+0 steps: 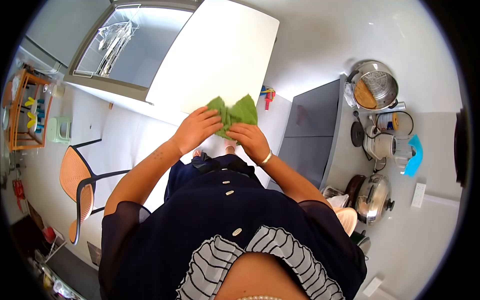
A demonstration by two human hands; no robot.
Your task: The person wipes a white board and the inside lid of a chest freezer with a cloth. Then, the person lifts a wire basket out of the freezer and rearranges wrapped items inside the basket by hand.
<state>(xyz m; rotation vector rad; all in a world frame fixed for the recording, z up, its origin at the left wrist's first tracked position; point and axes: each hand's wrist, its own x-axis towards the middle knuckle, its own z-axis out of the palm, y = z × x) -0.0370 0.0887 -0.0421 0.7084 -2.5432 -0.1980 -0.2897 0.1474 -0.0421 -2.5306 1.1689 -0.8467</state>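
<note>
No readable text, numbers (or brands)

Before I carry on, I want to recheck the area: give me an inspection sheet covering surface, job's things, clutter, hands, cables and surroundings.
Surface: white top, beside a compartment with a wire rack.
Job's things: green cloth-like piece, creased, at the white top's near edge; contact with it unclear.
Clutter: steel pot and lidded pan on the right-hand counter.
Hands: left hand and right hand both hold the green piece.
Cables: black cord, looped, right side.
Surroundings: orange-backed chair and pale green stool, left side.
</note>
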